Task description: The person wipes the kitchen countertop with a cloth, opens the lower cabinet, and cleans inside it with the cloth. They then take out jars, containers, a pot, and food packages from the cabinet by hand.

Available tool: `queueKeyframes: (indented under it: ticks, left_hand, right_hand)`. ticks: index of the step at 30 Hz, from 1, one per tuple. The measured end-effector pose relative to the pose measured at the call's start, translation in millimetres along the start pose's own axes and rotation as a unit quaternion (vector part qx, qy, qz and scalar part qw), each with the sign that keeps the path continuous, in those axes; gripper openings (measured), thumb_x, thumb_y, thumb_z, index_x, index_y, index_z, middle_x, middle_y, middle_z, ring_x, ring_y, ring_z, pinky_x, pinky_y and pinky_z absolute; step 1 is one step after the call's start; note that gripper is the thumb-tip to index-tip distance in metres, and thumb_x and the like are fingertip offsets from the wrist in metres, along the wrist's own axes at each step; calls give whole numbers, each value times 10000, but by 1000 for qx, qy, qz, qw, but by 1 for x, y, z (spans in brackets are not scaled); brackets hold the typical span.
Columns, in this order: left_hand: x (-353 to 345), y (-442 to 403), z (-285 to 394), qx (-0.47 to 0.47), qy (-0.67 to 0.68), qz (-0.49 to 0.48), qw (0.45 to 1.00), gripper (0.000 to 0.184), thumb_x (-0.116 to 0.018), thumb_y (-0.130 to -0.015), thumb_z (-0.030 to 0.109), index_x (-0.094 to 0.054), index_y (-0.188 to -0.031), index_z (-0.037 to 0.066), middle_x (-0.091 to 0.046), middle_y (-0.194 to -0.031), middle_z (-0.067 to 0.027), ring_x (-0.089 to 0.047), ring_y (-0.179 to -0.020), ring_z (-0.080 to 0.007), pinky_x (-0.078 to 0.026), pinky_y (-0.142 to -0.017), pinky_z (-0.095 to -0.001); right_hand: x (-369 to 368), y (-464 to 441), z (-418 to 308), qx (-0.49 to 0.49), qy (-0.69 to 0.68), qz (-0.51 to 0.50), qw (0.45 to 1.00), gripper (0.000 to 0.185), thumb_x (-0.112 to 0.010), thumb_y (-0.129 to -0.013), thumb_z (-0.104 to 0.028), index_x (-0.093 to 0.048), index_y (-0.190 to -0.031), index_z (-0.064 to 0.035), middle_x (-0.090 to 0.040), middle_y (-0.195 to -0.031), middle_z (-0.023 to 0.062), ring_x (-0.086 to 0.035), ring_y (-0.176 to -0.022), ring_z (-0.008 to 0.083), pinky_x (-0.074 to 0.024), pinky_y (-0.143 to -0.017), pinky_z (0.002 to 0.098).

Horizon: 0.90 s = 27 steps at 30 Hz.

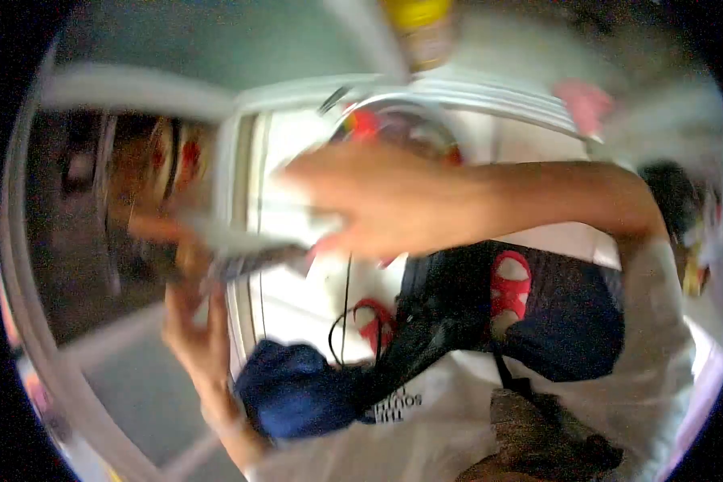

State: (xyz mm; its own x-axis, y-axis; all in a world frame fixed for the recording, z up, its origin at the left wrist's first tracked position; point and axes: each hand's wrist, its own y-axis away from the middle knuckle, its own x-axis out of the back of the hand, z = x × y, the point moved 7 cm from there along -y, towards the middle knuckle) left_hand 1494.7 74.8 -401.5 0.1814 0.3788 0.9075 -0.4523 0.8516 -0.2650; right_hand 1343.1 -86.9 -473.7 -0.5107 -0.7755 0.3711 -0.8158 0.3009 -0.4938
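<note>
My left hand (201,337) is raised at the left, its fingers around a long, flat grey-and-white thing (253,249), dark along its lower edge. Motion smears this thing too much to name its kind. From the right, my right hand (386,197) reaches across, and its lower fingertips meet the right end of that thing. Whether those fingers grip it is lost in the blur. Behind my right hand stands a round bowl (438,104), partly hidden, with red and dark contents showing.
White tiled floor (289,305) lies below, with red sandals (510,285) on my feet. A yellow-topped jar (420,32) stands at the top. A pink thing (585,104) is at the upper right. A pale frame (233,193) borders a dark glossy panel at the left.
</note>
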Motion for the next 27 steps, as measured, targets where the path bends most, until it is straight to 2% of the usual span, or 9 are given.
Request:
queueKeyframes:
  ticks: [2,6,8,9,12,13,14,20,27]
  left_hand:
    - [6,12,4,-40,-12,4,999,312,-624,-828,38,-569,-1133,-7,-642,-1065,-147,-607,-849,-183,-472,-707,-286]
    - [-1,21,-42,14,147,-40,988,552,-527,-855,-18,-328,-1369,-37,-400,-1370,-201,-428,-1221,-293,-371,-1015,-387]
    - [17,14,58,-110,-30,40,993,329,-707,-821,212,-612,-984,-58,-670,-802,-156,-643,-673,-184,-517,-585,-310]
    - [18,14,68,-200,-45,69,976,223,-712,-807,113,-590,-902,-47,-652,-683,-123,-611,-522,-146,-475,-454,-245]
    - [18,19,84,-216,-47,37,975,236,-683,-833,124,-585,-951,-55,-660,-720,-132,-621,-549,-150,-485,-476,-254]
    - [15,20,87,-230,7,36,973,256,-658,-854,141,-581,-1003,-53,-669,-778,-139,-632,-566,-153,-497,-501,-250]
    - [17,20,92,-235,9,38,971,256,-658,-854,141,-581,-1003,-53,-669,-778,-139,-632,-566,-153,-497,-501,-250]
    - [3,27,110,-223,60,-116,966,709,-608,-890,186,-188,-1445,55,-433,-1330,-258,-498,-1171,-336,-488,-850,-391]
    - [-1,6,100,-221,149,-120,956,705,-581,-902,168,-158,-1458,74,-402,-1381,-205,-413,-1252,-351,-329,-1027,-453]
  right_hand:
    - [-36,-21,-19,-87,12,-159,983,462,-745,-624,-181,-507,-961,26,-604,-868,220,-613,-814,380,-509,-662,444]
    - [-89,-48,-15,28,-133,-30,990,435,-725,-589,-208,-509,-889,23,-580,-766,210,-567,-792,369,-459,-752,463]
    - [-84,-53,-13,7,-154,-22,988,379,-697,-616,-196,-497,-855,18,-551,-733,194,-550,-783,361,-440,-773,458]
    - [-83,-55,-14,-5,-189,-31,981,325,-669,-642,-184,-484,-821,14,-523,-700,178,-532,-774,354,-422,-793,453]
    - [-55,-33,-35,-8,-38,-82,996,236,-613,-696,-162,-446,-761,-8,-456,-634,158,-526,-753,345,-424,-758,447]
    - [-49,-28,-35,81,-103,119,984,180,-568,-742,-145,-432,-734,-28,-401,-582,126,-509,-684,322,-426,-735,458]
    - [-64,-28,-21,83,-97,122,984,180,-568,-742,-145,-432,-734,-28,-401,-582,126,-509,-684,322,-426,-735,458]
    - [13,5,-38,3,115,81,990,153,-541,-783,-129,-531,-877,-9,-599,-663,177,-591,-588,368,-458,-506,435]
    - [101,71,-25,-87,149,194,966,275,-541,-710,-81,-593,-951,41,-614,-768,229,-602,-669,389,-494,-626,452]
